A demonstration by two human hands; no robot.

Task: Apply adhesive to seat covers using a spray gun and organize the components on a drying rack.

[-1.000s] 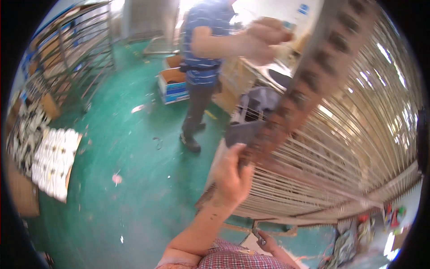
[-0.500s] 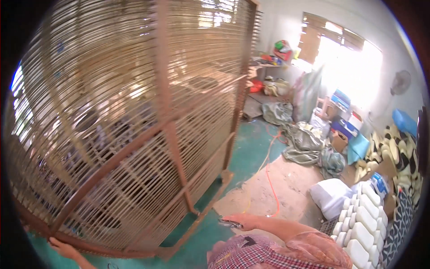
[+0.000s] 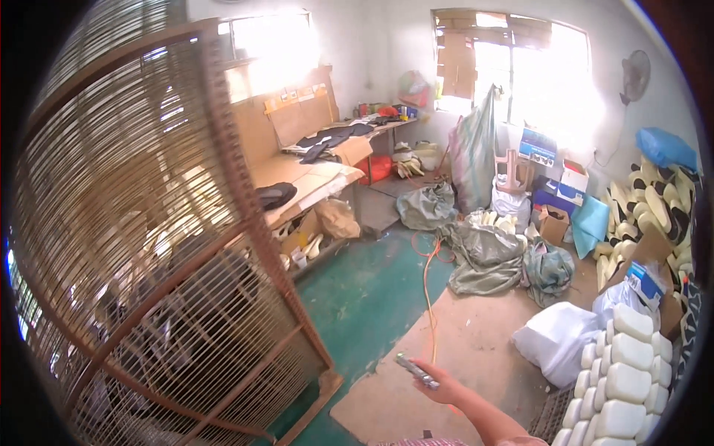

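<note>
My right hand [image 3: 440,384] reaches forward over the brown floor sheet, with its fingers closed round a small silver metal tool [image 3: 418,372]. The tool points up and to the left; its exact kind cannot be made out. On the left stands a tall rusty-brown metal rack [image 3: 256,223] strung with many thin rods. A gap separates the right hand from the rack. My left hand is outside the picture.
A brown sheet [image 3: 401,386] lies on the green floor [image 3: 349,275], with an orange cord [image 3: 429,297] across it. White foam-like blocks [image 3: 625,379] and a white sack [image 3: 558,338] stand at right. Crumpled grey-green sacks [image 3: 483,253] and a cardboard-covered bench [image 3: 297,182] lie beyond.
The view has swung so that the rack fills less of it and the bench shows. My left hand, earlier at the rack's lower bar, has left view. My right hand now reaches farther forward.
</note>
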